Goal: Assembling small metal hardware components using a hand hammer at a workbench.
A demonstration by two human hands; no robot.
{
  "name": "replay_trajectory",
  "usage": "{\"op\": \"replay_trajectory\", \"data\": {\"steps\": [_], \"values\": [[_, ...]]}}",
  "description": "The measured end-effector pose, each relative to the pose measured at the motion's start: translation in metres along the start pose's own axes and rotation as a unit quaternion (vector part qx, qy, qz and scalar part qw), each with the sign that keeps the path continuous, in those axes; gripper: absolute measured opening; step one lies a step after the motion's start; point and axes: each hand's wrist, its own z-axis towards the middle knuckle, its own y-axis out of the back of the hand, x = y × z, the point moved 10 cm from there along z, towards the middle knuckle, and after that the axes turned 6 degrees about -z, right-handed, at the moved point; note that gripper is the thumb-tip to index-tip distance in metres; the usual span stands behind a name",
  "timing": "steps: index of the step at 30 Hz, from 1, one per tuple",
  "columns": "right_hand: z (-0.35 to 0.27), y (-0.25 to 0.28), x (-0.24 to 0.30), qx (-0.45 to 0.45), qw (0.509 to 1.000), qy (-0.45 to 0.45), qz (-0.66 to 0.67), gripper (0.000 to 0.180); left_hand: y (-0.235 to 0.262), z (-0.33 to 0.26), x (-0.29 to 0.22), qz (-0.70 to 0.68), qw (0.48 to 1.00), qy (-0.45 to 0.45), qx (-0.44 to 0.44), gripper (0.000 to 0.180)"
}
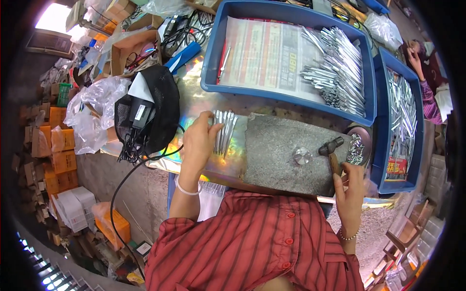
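Note:
On the shiny work surface lies a row of slim silver metal pieces (226, 133), side by side, with their narrow ends toward me. My left hand (196, 145) is closed at the left side of this row, its thumb over the upper part of the pieces. To the right is a grey stone-like block (276, 150) with a small round metal disc (302, 156) on top. A hammer (332, 151) with a dark head and wooden handle rests its head on the block's right part. The fingers of my right hand (350, 189) close around the handle's near end.
Beyond the block stands a blue tray (291, 99) with piled metal pieces, and another blue tray (381, 121) is at right. A round dish (369, 140) of small metal parts sits beside the block. A black mesh bag (167, 106) and cable lie left. Another person's hand (415, 60) shows far right.

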Motion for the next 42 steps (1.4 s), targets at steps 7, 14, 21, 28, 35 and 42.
{"op": "replay_trajectory", "data": {"steps": [7, 14, 21, 28, 35, 42], "values": [[0.002, 0.000, 0.008, 0.007, 0.998, 0.050, -0.048, 0.037, 0.037, 0.000, -0.046, -0.105, 0.990, -0.077, -0.055, 0.022], [0.008, 0.000, -0.013, 0.017, 1.000, 0.002, -0.011, 0.032, 0.003, 0.090, -0.232, -0.181, 0.913, -0.345, 0.121, 0.015], [0.009, 0.002, -0.003, -0.020, 0.999, 0.023, 0.014, 0.033, -0.119, 0.225, -0.247, 0.154, 0.853, -0.498, 0.015, 0.020], [0.010, 0.004, -0.015, -0.037, 0.999, 0.015, 0.014, 0.033, -0.156, 0.224, -0.263, 0.245, 0.780, -0.575, 0.041, 0.008], [0.005, 0.005, -0.009, -0.047, 0.999, 0.019, -0.015, 0.030, -0.141, 0.211, -0.262, 0.232, 0.760, -0.604, 0.054, 0.008], [-0.013, 0.012, -0.046, -0.097, 0.980, -0.047, 0.164, 0.020, -0.032, 0.151, -0.283, 0.113, 0.812, -0.573, 0.000, 0.009]]}}
